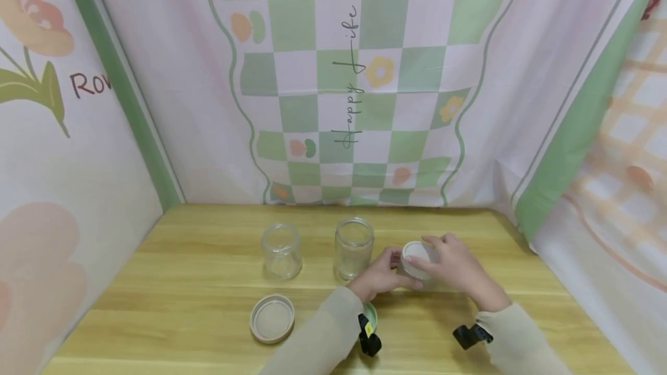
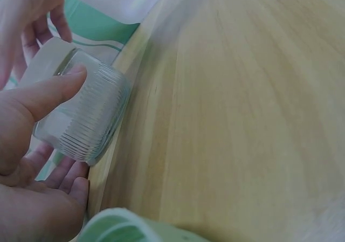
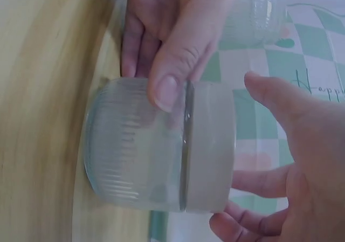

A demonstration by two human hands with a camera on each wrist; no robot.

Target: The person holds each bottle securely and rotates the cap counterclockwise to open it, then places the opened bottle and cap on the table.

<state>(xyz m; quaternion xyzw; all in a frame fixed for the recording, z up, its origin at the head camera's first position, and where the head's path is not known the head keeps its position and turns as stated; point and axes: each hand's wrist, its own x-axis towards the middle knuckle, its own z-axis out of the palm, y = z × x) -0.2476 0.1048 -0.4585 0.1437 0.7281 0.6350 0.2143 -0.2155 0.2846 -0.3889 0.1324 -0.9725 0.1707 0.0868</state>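
Note:
My left hand [image 1: 383,278] grips a ribbed glass jar [image 3: 124,150] at the right of the table, its thumb across the glass and fingers around the far side. A whitish lid [image 3: 210,145] sits on the jar's mouth. The jar tilts, its lidded end facing up and toward me in the head view. Spread around that lid is my right hand [image 1: 461,271]. In the right wrist view its thumb stands apart from the lid, while other fingertips are at the rim; whether they touch is unclear.
Two lidless glass jars, one at the left [image 1: 282,253] and one in the middle [image 1: 354,253], stand toward the back. A beige lid [image 1: 272,318] lies in front of the left one. My left forearm partly hides a green round lid [image 1: 372,314]. Printed curtains surround the wooden table [image 1: 208,271].

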